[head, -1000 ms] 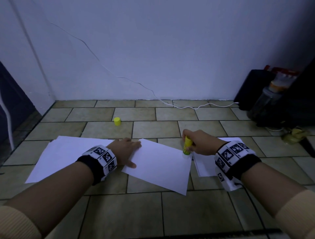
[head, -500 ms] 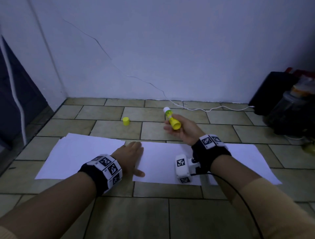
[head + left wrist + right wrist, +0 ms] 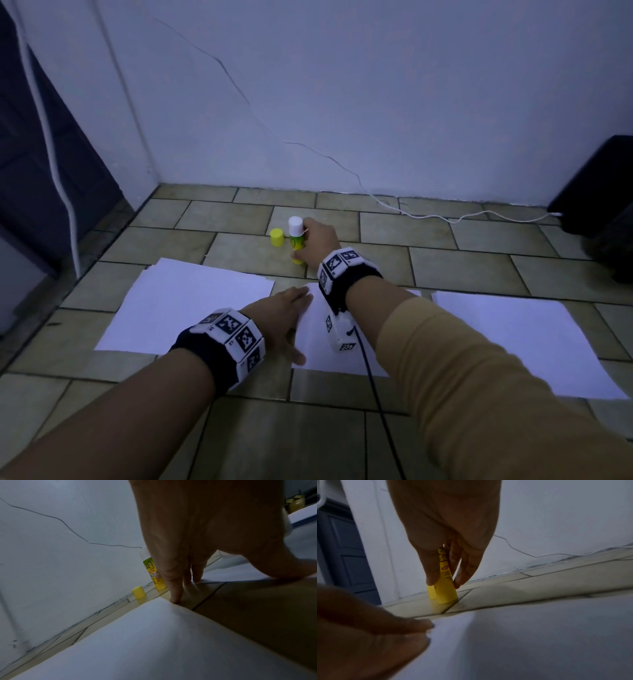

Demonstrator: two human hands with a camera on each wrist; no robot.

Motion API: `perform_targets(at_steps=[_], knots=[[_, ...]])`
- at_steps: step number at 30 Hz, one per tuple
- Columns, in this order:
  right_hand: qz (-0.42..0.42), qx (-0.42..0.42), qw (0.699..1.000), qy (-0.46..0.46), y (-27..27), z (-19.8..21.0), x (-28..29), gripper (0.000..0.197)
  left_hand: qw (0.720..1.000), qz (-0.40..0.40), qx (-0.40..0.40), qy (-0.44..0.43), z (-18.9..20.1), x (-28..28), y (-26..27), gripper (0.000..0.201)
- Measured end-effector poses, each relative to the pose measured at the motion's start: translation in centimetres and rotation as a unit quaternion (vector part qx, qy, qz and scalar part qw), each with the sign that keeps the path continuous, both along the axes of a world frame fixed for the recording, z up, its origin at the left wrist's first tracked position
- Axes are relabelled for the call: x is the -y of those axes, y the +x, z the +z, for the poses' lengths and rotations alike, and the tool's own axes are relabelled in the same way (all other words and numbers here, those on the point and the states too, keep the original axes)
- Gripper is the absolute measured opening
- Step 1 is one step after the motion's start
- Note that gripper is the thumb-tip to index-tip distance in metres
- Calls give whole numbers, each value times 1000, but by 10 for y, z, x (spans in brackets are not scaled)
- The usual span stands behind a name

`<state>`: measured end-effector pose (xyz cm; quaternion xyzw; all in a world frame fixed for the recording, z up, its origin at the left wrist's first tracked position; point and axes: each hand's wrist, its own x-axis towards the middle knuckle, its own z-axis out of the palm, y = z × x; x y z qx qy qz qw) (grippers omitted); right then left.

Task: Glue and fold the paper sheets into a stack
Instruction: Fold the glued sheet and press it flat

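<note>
Down on the tiled floor (image 3: 445,260), the right hand (image 3: 317,245) is reaching toward the far wall (image 3: 376,102), its grip pinching the glue stick (image 3: 296,241) between thumb and fingers (image 3: 465,566). The stick is standing upright, base on a tile, its white glue end pointing up. Its yellow cap (image 3: 276,237) is sitting just beside it, on the side toward the dark door (image 3: 51,154).

The left hand (image 3: 279,317) is lying flat, fingers spread and straight, pressing on the edge of the middle paper sheet (image 3: 315,346) near the floor's front edge. Another paper sheet (image 3: 185,308) is lying beside it toward the door, and a third sheet (image 3: 513,339) toward the other side.

A white cable (image 3: 445,216) is trailing along the foot of the wall to a black box (image 3: 596,185) in the far corner. A thin crack (image 3: 236,89) is running down the wall.
</note>
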<state>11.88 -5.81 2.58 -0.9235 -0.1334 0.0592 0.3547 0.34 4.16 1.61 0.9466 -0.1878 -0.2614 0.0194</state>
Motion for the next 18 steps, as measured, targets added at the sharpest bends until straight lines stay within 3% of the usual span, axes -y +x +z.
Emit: perform_targets(at_steps=[5,11,15,18], knots=[[7,12,999,-37,3,-1,-5,47,1000,20,-11,-20,-1,2,-2,116],[-17,-46,997,-56,-5,1,13,66,999,23,-27,-14,-1,3,-3,116],[-32,-36,999,2,-21,13,48,58,999,20,-38,-7,-3,3,-4,115],[-21,-36,999,-19,-39,30,90,51,999,15,-47,10,-2,5,-4,115]])
